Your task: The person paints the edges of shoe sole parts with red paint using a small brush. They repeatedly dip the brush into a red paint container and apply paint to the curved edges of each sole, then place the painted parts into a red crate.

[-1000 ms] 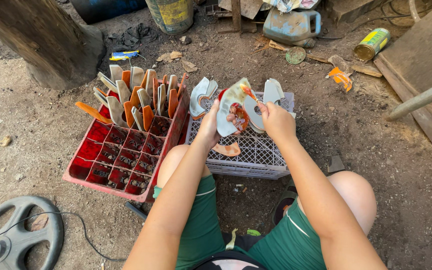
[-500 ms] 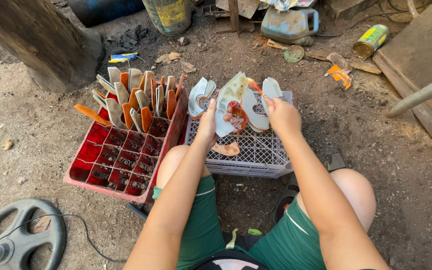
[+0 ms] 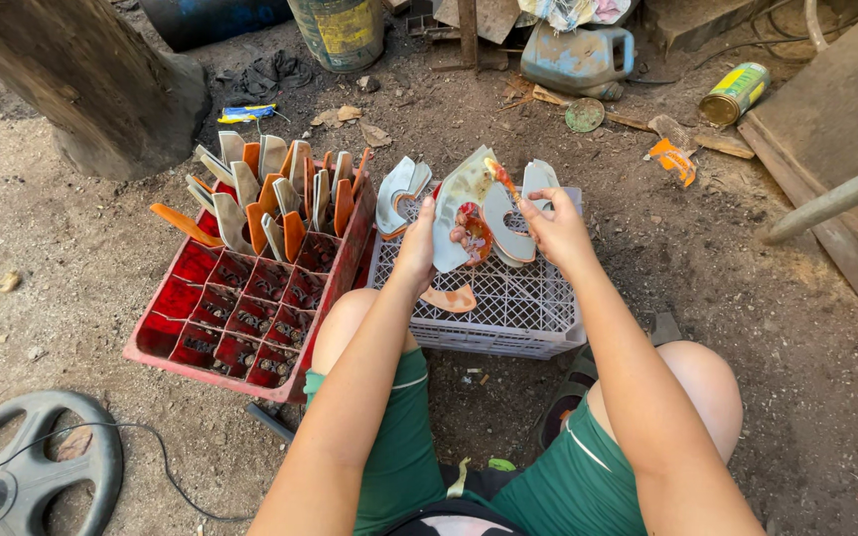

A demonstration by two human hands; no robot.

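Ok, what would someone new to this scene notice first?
Probably the two hands at centre: the left hand holds up a pale curved piece smeared with orange, while the right hand works at it with a thin stick, above a white mesh crate. Left of that, a red divided crate bristles with upright orange and pale pieces.

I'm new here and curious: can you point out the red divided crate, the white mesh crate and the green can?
red divided crate [image 3: 166,347], head view, its near left rim.
white mesh crate [image 3: 518,308], head view, its bare mesh top.
green can [image 3: 734,93], head view, its side.
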